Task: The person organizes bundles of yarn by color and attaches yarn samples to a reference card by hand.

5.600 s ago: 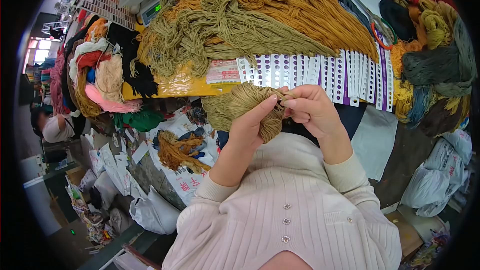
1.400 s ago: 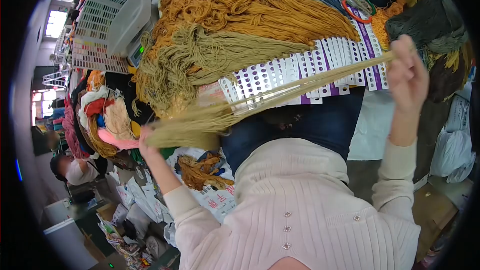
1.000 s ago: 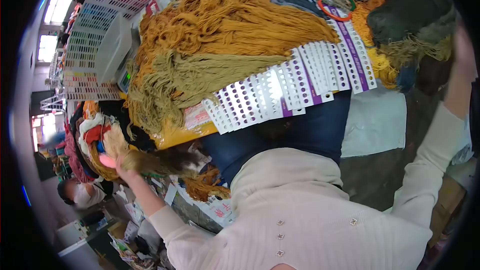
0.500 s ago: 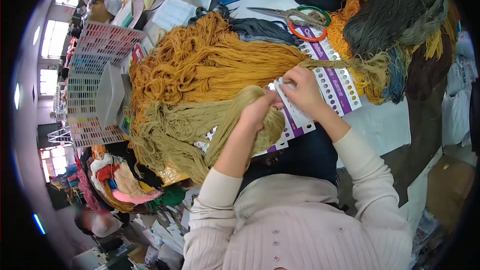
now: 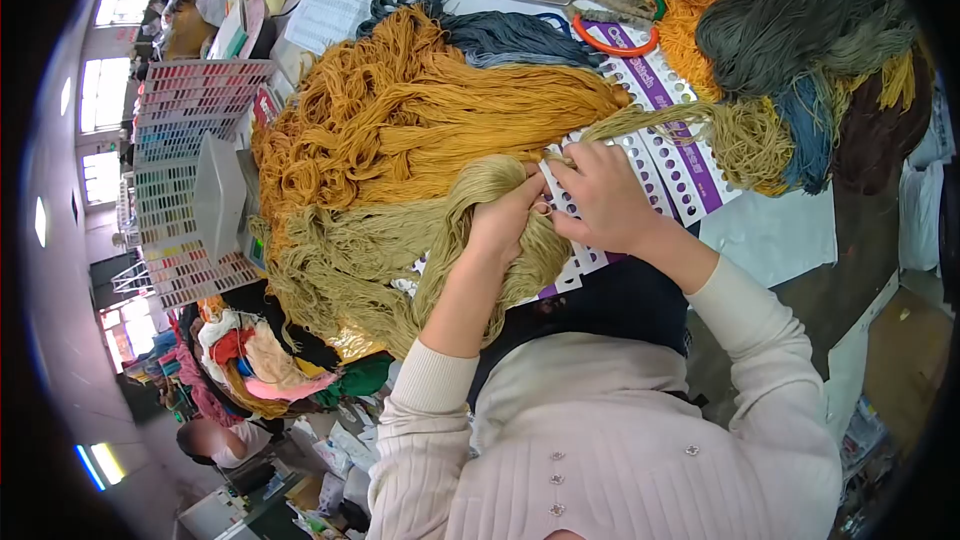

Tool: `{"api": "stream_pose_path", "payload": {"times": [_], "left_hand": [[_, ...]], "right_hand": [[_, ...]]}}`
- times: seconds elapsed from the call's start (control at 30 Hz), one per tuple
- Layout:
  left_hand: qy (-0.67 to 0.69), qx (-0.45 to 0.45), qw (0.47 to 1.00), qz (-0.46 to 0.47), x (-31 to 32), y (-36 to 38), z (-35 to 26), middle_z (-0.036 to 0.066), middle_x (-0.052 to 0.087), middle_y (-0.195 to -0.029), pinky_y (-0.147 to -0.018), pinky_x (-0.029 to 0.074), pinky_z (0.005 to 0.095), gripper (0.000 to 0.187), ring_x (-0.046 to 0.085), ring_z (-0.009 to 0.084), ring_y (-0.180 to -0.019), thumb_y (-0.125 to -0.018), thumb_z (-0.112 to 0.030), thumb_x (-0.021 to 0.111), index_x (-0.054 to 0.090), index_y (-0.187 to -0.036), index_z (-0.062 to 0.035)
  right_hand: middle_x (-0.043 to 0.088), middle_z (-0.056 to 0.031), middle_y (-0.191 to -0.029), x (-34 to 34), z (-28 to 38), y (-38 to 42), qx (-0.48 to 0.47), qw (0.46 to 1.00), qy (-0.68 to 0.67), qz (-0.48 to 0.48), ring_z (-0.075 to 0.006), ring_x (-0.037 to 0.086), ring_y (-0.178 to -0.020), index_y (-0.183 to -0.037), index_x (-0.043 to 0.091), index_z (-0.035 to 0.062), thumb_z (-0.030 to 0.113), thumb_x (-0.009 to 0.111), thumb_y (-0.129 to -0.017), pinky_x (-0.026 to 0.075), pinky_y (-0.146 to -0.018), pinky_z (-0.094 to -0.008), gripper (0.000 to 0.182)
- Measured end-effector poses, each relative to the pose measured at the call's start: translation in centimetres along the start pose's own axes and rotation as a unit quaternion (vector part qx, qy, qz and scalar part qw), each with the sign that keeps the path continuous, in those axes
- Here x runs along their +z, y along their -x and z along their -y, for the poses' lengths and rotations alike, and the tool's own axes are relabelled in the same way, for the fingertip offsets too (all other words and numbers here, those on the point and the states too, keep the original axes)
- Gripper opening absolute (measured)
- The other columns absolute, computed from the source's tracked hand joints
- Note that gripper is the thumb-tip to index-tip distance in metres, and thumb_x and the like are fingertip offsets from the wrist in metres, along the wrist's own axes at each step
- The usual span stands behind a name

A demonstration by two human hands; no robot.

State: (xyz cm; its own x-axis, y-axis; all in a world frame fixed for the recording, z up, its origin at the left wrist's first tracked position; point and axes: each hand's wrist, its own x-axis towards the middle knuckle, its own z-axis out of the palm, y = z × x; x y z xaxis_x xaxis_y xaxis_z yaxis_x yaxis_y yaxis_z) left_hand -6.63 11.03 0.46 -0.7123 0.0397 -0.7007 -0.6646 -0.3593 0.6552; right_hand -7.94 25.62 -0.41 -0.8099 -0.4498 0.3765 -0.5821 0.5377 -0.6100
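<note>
My left hand (image 5: 506,212) is closed around a thick bundle of olive-green yarn (image 5: 545,262), which loops over and below it. Its fingertips meet the edge of a white card with punched holes (image 5: 562,202). Close beside it, my right hand (image 5: 608,202) has its fingers bent and pinched at the card and the yarn strands. More olive yarn spreads to the left, under a large heap of mustard-orange yarn (image 5: 430,130). White-and-purple hole-punched cards (image 5: 690,165) lie to the right of my hands, with an olive strand across them.
Scissors with green and red handles (image 5: 618,45) lie at the top. Grey yarn (image 5: 790,15) is piled at the upper right. On the left are a colour-sample rack (image 5: 190,180) and a basket of mixed yarns (image 5: 250,360). A person (image 5: 225,442) is in the background at lower left.
My right hand has turned and come nearer to my left hand, and less of the card shows between them. The view has shifted slightly.
</note>
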Motion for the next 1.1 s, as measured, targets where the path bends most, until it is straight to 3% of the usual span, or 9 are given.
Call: {"api": "stream_pose_path", "payload": {"times": [0.17,0.2,0.3,0.33,0.47,0.57,0.73,0.87,1.1], "left_hand": [[-0.014,0.028,0.999,-0.018,0.9,-1.0,0.8,0.001,0.051,-0.067,-0.048,0.037,0.02,0.008,0.045,0.007,-0.055,-0.077,-0.011,0.05,0.053,-0.081,-0.0046],[-0.129,-0.04,0.987,-0.087,1.5,-0.4,0.0,0.0,0.05,-0.067,-0.048,0.036,0.0203,0.008,0.045,0.0074,-0.057,-0.077,-0.012,0.05,0.053,-0.078,-0.0055],[-0.08,0.072,0.994,-0.019,1.0,0.4,-0.2,0.0,0.049,-0.064,-0.047,0.035,0.0202,0.007,0.045,0.0075,-0.055,-0.076,-0.013,0.05,0.053,-0.075,-0.0063],[-0.09,0.015,0.996,0.007,-1.0,-0.1,-0.6,0.0,0.049,-0.063,-0.045,0.035,0.0193,0.007,0.044,0.0068,-0.052,-0.076,-0.012,0.051,0.053,-0.077,-0.0054],[0.037,0.034,0.997,0.056,-2.6,1.2,-1.9,0.001,0.051,-0.061,-0.044,0.034,0.0166,0.006,0.044,0.0057,-0.05,-0.075,-0.008,0.055,0.053,-0.073,-0.0028],[-0.062,0.021,0.994,-0.085,-0.7,1.3,-1.1,-0.002,0.045,-0.055,-0.042,0.033,0.0147,0.006,0.038,0.0042,-0.045,-0.077,-0.008,0.051,0.053,-0.076,-0.002],[0.103,0.024,0.994,0.006,-1.8,2.8,-1.1,0.001,0.051,-0.074,-0.043,0.032,0.0135,0.015,0.039,0.0038,-0.047,-0.08,-0.007,0.046,0.051,-0.093,-0.0018],[0.245,0.013,0.945,0.218,-2.9,3.6,-1.5,0.002,0.052,-0.075,-0.047,0.032,0.0166,0.019,0.038,0.0041,-0.053,-0.08,-0.008,0.044,0.05,-0.098,-0.006],[0.243,0.049,0.957,0.151,-1.3,2.2,-1.8,0.005,0.054,-0.083,-0.048,0.033,0.0192,0.01,0.037,0.0053,-0.052,-0.078,-0.005,0.045,0.051,-0.085,-0.008]], "right_hand": [[0.048,-0.01,-0.074,-0.7,-0.9,-1.0,0.066,0.988,-0.113,0.078,-0.0241,0.048,-0.067,-0.078,0.057,0.0023,0.019,0.058,-0.055,0.037,-0.061,-0.0317,0.029],[0.048,-0.0102,-0.071,-0.6,-0.9,-1.2,0.063,0.991,-0.115,0.04,-0.0244,0.048,-0.062,-0.075,0.056,0.0014,0.018,0.058,-0.053,0.039,-0.058,-0.0307,0.027],[0.048,-0.0105,-0.072,-1.1,-1.0,-1.5,0.082,0.985,-0.148,0.035,-0.0256,0.049,-0.064,-0.075,0.056,0.0006,0.016,0.057,-0.054,0.04,-0.06,-0.0322,0.027],[0.048,-0.0105,-0.072,-1.2,-1.1,-1.5,0.082,0.984,-0.154,0.037,-0.0257,0.049,-0.065,-0.075,0.056,0.0005,0.016,0.056,-0.053,0.04,-0.061,-0.0324,0.027],[0.048,-0.0105,-0.073,-0.5,-1.5,-1.2,0.072,0.986,-0.149,0.034,-0.0261,0.049,-0.067,-0.076,0.055,0.0,0.015,0.056,-0.053,0.04,-0.062,-0.0331,0.027],[0.047,-0.0109,-0.074,0.1,-1.2,-1.1,0.051,0.989,-0.139,0.02,-0.0266,0.048,-0.069,-0.076,0.054,0.0,0.014,0.056,-0.053,0.04,-0.062,-0.0338,0.027],[0.047,-0.0107,-0.074,0.5,-1.5,-0.6,0.052,0.99,-0.132,-0.018,-0.0275,0.048,-0.073,-0.079,0.05,0.0024,0.01,0.052,-0.06,0.038,-0.065,-0.0352,0.021],[0.05,-0.0131,-0.071,1.5,-1.6,-0.8,0.083,0.984,-0.142,-0.061,-0.0299,0.05,-0.068,-0.082,0.046,0.0026,0.003,0.048,-0.062,0.038,-0.06,-0.0375,0.02],[0.052,-0.0152,-0.067,0.7,-0.9,-1.1,0.166,0.959,-0.226,-0.042,-0.032,0.051,-0.062,-0.081,0.045,0.0013,0.001,0.048,-0.061,0.04,-0.057,-0.0388,0.02]]}}
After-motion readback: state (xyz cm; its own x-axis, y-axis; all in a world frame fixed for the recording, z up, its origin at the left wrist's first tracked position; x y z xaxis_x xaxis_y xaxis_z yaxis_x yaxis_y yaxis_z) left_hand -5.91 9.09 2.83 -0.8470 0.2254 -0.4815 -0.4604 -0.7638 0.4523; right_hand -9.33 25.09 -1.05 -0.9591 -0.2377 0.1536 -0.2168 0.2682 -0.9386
